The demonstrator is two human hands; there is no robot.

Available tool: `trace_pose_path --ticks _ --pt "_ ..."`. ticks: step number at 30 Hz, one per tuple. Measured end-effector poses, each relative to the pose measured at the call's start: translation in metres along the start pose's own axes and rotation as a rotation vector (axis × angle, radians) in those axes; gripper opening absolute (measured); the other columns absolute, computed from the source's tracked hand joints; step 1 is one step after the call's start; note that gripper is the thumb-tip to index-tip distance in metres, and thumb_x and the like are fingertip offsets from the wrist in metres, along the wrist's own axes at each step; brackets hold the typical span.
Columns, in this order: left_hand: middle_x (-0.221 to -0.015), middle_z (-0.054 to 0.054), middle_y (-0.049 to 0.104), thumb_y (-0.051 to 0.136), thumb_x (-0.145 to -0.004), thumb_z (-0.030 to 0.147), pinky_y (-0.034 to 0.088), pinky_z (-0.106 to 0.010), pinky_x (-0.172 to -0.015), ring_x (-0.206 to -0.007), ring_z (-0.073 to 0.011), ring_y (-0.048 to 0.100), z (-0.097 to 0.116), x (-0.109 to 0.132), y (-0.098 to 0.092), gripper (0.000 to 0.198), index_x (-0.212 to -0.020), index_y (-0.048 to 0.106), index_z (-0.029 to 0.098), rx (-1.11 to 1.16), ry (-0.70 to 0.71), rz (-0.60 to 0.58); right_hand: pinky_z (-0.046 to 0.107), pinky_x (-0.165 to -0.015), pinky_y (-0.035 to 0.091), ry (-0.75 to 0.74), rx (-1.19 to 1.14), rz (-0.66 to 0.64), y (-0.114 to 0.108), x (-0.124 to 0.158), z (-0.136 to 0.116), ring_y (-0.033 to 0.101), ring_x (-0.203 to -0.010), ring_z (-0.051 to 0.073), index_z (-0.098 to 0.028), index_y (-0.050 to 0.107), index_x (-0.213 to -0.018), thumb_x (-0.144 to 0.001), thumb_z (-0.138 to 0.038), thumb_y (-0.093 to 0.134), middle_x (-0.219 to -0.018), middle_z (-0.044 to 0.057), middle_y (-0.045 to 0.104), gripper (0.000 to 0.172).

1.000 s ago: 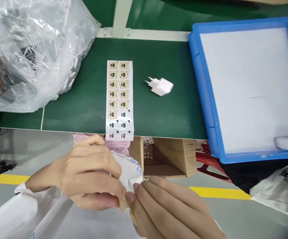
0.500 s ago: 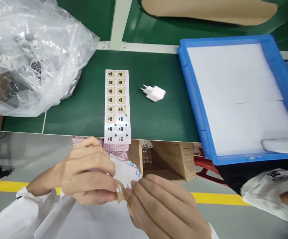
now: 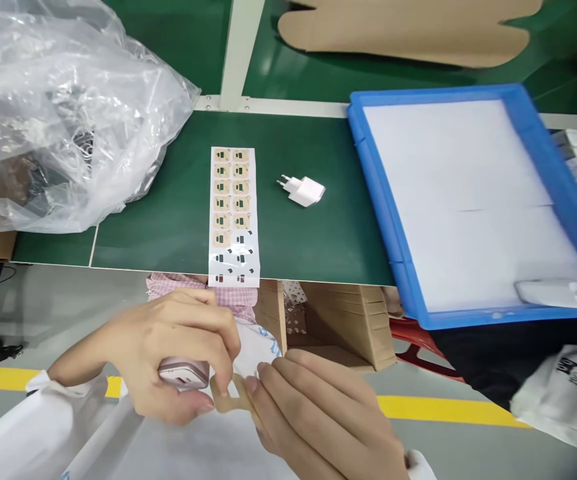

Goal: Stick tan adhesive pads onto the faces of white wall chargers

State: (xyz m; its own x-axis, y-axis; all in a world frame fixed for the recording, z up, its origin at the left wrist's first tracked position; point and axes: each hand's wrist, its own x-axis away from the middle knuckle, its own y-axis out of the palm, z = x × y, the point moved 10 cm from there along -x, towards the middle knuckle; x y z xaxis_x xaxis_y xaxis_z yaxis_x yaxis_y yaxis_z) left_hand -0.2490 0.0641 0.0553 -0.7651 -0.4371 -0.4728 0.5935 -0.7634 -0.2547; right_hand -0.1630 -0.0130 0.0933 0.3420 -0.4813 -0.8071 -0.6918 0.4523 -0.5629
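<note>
My left hand point(image 3: 168, 340) is curled around a pale charger point(image 3: 183, 375), whose slotted end shows between thumb and fingers. Its index fingertip touches a thin tan adhesive sticker point(image 3: 224, 403) with cut-out openings. The other end of that sticker is pinched by my right hand point(image 3: 323, 407), fingers pressed together. Beyond both hands, a white sheet point(image 3: 231, 248) of matching tan stickers lies at the bench edge, several spots at its near end bare. To its right on the green bench rests a white two-pin plug charger point(image 3: 306, 191).
A blue tray point(image 3: 381, 200) lined with white paper stands at the right, a white item in its near corner. Clear plastic bags point(image 3: 93, 120) bulge at the left. Below the bench edge is an open cardboard box point(image 3: 338, 320). Another person's sleeve point(image 3: 563, 393) shows at the lower right.
My left fingers have lifted and opened from the sticker, bringing the charger in that hand into sight. The sticker is now spread flatter, still in my right hand. The view has shifted slightly.
</note>
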Motion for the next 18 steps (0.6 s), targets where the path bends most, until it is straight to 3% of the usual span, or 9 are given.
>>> trace_pose_path --ticks 7,13,18 --pt "-0.078 -0.005 0.065 0.054 -0.1 0.037 0.044 -0.03 -0.065 -0.064 -0.0131 0.059 -0.002 -0.007 -0.001 0.025 -0.088 0.062 0.017 0.068 -0.035 -0.066 0.028 -0.052 0.044 -0.026 -0.023 0.051 -0.005 0.003 -0.005 0.058 -0.063 0.011 -0.012 0.062 -0.058 -0.086 0.008 0.064 -0.065 0.001 0.06 0.034" --pt "-0.08 -0.006 0.068 0.058 -0.098 0.03 0.045 -0.032 -0.066 -0.066 -0.0148 0.062 0.0 -0.01 0.002 0.017 -0.092 0.066 0.017 0.029 0.003 -0.116 0.028 -0.051 0.044 -0.055 -0.027 0.033 -0.004 0.005 -0.009 0.056 -0.062 0.01 -0.015 0.063 -0.059 -0.088 0.004 0.063 -0.065 0.0 0.062 0.034" --pt "-0.079 -0.007 0.069 0.062 -0.096 0.031 0.048 -0.032 -0.064 -0.063 -0.0151 0.063 0.004 -0.012 0.005 0.015 -0.089 0.066 0.018 0.011 0.015 -0.146 0.029 -0.051 0.042 -0.069 -0.014 0.123 -0.01 0.005 -0.009 0.053 -0.058 0.011 -0.014 0.062 -0.059 -0.087 0.005 0.062 -0.061 -0.001 0.058 0.034"
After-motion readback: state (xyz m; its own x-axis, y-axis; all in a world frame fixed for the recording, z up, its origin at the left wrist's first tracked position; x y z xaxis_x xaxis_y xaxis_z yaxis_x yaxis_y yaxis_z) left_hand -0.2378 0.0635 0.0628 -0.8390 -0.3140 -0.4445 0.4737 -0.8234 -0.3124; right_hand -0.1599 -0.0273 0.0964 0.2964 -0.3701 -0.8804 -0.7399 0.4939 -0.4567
